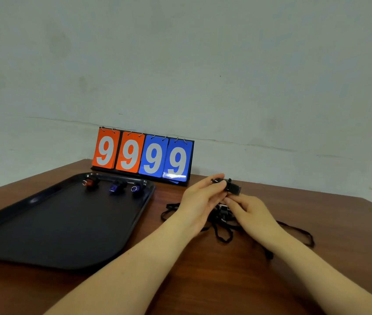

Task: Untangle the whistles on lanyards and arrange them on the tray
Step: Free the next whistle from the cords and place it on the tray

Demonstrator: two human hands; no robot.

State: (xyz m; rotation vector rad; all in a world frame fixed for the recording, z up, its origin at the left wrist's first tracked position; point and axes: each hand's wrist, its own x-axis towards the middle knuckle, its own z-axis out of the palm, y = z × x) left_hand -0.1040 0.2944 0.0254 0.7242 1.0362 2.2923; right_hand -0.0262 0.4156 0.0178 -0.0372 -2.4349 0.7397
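Note:
A black tray (44, 235) lies on the left of the brown table. Along its far edge stand a red whistle (89, 183), a blue whistle (115, 187) and a dark whistle with a ring (136, 188). Right of the tray, my left hand (199, 198) pinches a black whistle (231, 186) lifted just above the table. My right hand (250, 212) sits under it, its fingers curled at the whistle's lower side and the cords. A tangle of black lanyards (223, 233) spreads on the table below both hands, with a small white-and-black whistle (222, 208) partly hidden between them.
A flip scoreboard (143, 155) showing 9 9 9 9 in orange and blue stands at the table's back edge against the pale wall. One lanyard loop (303, 235) trails right towards the table's right edge.

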